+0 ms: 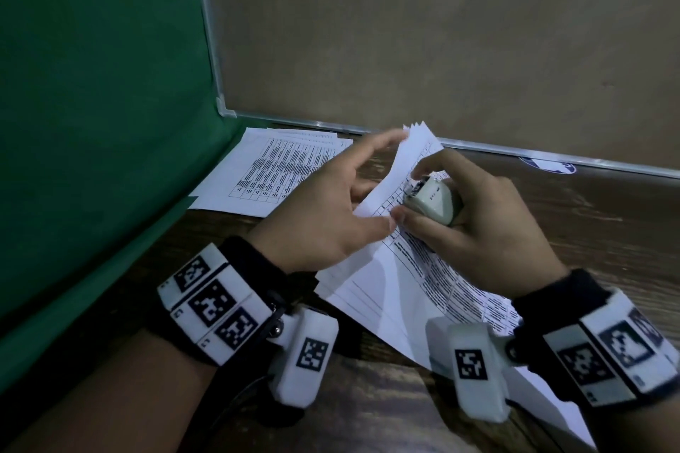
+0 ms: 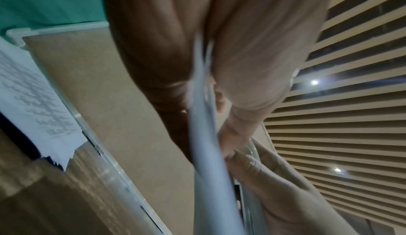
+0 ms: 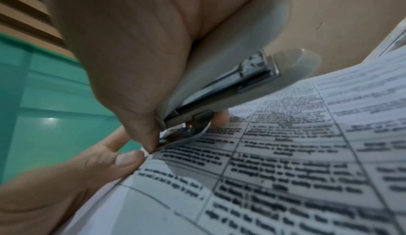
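Note:
A stack of printed sheets (image 1: 412, 279) with tables lies on the wooden desk, its far end lifted. My left hand (image 1: 331, 210) pinches the stack's left edge between thumb and fingers; the sheets (image 2: 204, 152) show edge-on there. My right hand (image 1: 474, 228) grips a pale grey stapler (image 1: 432, 200) over the upper part of the stack. In the right wrist view the stapler (image 3: 222, 86) is a little open and its metal base lies on the sheets (image 3: 285, 169). My left thumb (image 3: 125, 159) touches the paper edge beside it.
A second pile of printed sheets (image 1: 272, 169) lies at the back left of the wooden desk (image 1: 607, 224). A green cloth (image 1: 92, 121) hangs on the left. A brown board with a metal frame (image 1: 404, 29) stands behind the desk.

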Tool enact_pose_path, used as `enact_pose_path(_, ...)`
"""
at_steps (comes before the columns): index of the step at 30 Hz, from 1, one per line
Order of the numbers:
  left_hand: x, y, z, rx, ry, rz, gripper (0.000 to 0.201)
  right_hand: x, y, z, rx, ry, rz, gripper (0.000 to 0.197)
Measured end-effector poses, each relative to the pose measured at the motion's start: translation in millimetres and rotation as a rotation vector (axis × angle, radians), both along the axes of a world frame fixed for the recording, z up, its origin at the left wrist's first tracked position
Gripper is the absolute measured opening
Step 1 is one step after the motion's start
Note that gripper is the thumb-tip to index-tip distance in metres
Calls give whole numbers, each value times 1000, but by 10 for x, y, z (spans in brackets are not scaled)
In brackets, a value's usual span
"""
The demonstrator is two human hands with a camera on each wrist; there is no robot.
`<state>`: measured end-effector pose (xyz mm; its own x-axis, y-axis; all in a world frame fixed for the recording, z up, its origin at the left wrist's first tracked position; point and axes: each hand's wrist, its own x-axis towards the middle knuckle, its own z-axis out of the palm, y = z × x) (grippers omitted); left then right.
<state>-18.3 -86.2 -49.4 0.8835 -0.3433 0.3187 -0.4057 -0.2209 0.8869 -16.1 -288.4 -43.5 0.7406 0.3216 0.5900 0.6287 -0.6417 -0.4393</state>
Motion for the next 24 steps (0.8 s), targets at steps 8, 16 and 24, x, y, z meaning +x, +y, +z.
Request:
enact_pose_path(8,25,53,-12,38,9,29,43,8,-1,-13,208,207,76,40)
enact_pose_path(16,139,133,-72,97,13,93,46,0,-16,61,462,350,154,33)
enact_pose_path(24,175,202,-108,133,80,223,47,1,-2,29,341,288,73,34)
